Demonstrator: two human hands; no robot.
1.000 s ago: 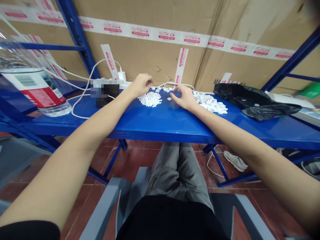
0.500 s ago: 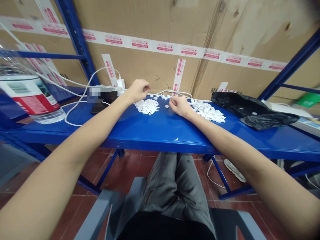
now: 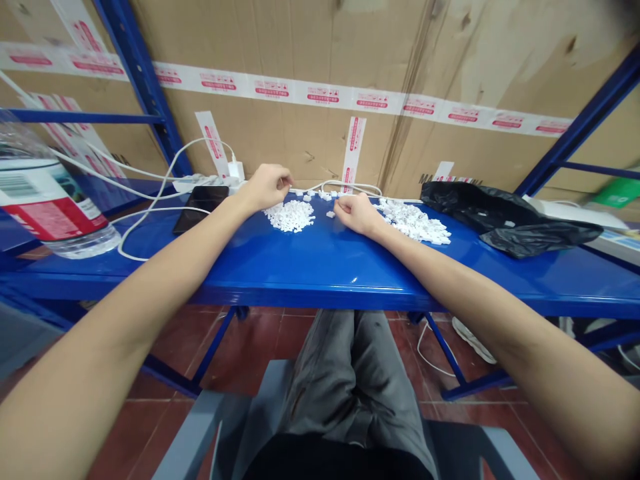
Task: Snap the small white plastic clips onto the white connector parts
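My left hand (image 3: 268, 186) is over the back edge of a pile of tiny white pieces (image 3: 290, 216), its thumb and fingers pinched together. What sits in that pinch is too small to name. Beside a second heap of larger white pieces (image 3: 417, 221), my right hand (image 3: 356, 211) is closed with the fingertips pressed together, and its grip hides whatever it may hold. A single white piece (image 3: 331, 215) lies on the blue table just left of my right fingers. Several more loose white pieces (image 3: 326, 196) are scattered behind, between the two hands.
On the left stand a large water bottle (image 3: 65, 207) and a black phone (image 3: 201, 207) among white cables (image 3: 155, 193). A black plastic bag (image 3: 500, 217) lies at the right. Cardboard (image 3: 280, 40) rises behind the blue table (image 3: 300, 267).
The view has shifted slightly. Both hands stay near the same piles, still pinched. The phone on the left shows more fully now.
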